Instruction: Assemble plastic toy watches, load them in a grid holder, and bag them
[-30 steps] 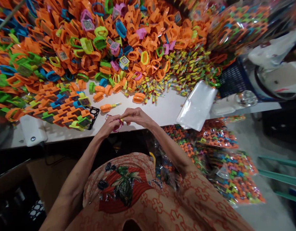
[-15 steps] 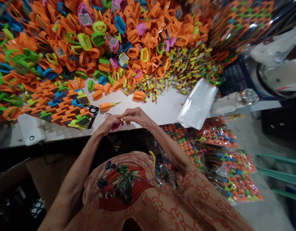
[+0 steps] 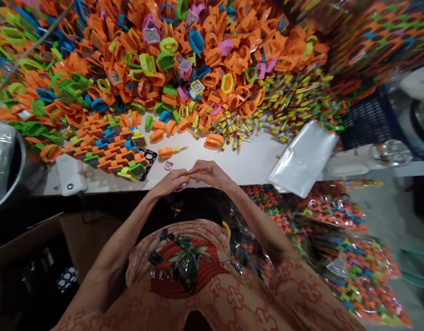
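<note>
My left hand (image 3: 170, 181) is closed around a pink toy watch (image 3: 181, 186), only part of whose band shows below the fingers. Against it, my right hand (image 3: 209, 174) pinches a small yellow piece (image 3: 188, 176), mostly hidden by the fingertips, so its kind is unclear. Both hands meet at the table's front edge. Just beyond them lies a small printed sticker (image 3: 168, 166). An orange toy watch (image 3: 165, 152) with a thin yellow-tipped tube (image 3: 180, 149) sticking out of it rests farther back.
A big heap of toy watches (image 3: 129, 59) covers the back of the white table (image 3: 253, 161). Small candy-like tubes (image 3: 295, 101) are piled to the right, near clear plastic bags (image 3: 303, 158). Watches in rows (image 3: 111, 149) sit on a black rack (image 3: 149, 164), beside a white device (image 3: 70, 174).
The view has shifted, so the table appears farther right. My hands have drawn closer together around the pink watch, and the sticker now lies uncovered on the table.
</note>
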`<action>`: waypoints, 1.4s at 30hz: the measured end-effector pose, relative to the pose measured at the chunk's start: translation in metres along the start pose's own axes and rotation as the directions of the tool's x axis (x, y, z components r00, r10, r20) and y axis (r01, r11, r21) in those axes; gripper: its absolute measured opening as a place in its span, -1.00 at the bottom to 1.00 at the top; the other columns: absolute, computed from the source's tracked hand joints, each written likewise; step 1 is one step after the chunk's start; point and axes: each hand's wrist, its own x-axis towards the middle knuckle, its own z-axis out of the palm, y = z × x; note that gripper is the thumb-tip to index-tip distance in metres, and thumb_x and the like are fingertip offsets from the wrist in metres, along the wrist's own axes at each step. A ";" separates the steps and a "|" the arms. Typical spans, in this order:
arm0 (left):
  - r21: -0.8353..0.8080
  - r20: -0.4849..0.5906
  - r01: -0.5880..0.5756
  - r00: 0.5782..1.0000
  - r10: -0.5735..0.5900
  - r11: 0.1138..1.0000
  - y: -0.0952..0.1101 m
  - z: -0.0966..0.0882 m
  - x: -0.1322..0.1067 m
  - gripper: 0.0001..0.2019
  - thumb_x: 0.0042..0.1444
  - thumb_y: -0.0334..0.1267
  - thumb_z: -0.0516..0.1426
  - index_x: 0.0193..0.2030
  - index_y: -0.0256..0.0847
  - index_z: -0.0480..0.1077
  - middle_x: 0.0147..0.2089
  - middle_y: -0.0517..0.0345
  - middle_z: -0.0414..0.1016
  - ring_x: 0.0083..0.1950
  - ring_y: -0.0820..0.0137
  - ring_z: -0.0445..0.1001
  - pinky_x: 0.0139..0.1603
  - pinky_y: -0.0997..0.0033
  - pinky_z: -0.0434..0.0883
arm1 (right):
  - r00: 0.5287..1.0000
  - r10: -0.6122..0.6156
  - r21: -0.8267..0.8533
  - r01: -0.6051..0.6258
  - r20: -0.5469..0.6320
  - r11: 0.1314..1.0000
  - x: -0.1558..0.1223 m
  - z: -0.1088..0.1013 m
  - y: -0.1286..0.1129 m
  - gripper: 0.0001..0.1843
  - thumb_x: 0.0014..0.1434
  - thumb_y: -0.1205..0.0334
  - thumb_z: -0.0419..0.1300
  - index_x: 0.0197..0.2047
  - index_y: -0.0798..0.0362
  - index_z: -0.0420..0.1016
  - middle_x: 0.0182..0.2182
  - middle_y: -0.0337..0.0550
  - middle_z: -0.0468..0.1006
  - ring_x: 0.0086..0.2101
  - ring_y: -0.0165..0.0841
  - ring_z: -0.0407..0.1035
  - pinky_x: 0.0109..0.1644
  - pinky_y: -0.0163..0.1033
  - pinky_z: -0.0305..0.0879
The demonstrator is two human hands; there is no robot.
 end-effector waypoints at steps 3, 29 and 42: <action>0.448 -0.127 -0.031 0.987 0.098 0.893 -0.002 0.004 -0.008 -0.83 0.14 -0.12 0.12 -0.38 -0.13 0.34 -0.43 0.17 0.34 -0.37 0.31 0.35 -0.31 0.36 0.27 | 1.000 -0.009 -0.325 0.013 0.016 0.946 -0.005 0.007 -0.005 -0.87 0.25 0.19 0.34 -0.24 -0.02 0.74 -0.33 -0.12 0.58 -0.25 -0.29 0.44 -0.14 -0.19 0.34; 0.770 -0.482 0.159 0.780 0.400 0.618 0.005 -0.092 -0.070 -0.54 0.41 0.10 -0.03 0.35 0.17 0.38 0.54 0.24 0.26 0.59 0.10 0.09 0.57 -0.15 -0.24 | 0.973 0.199 0.080 -0.191 -0.116 0.978 0.124 0.083 0.015 -0.90 -0.13 0.27 0.21 -0.49 0.03 0.33 -0.60 -0.38 0.33 -0.52 -0.44 0.23 -0.42 -0.34 0.15; 0.818 -0.431 0.181 0.821 0.374 0.546 0.003 -0.093 -0.068 -0.43 0.44 0.10 -0.07 0.52 0.05 0.20 0.60 0.05 0.08 0.64 0.06 -0.04 0.58 -0.18 -0.31 | 0.988 0.017 -0.576 0.074 0.151 0.814 0.152 0.091 -0.008 -0.84 0.10 0.41 0.26 -0.21 0.11 0.57 -0.37 -0.14 0.58 -0.30 -0.29 0.42 -0.22 -0.27 0.16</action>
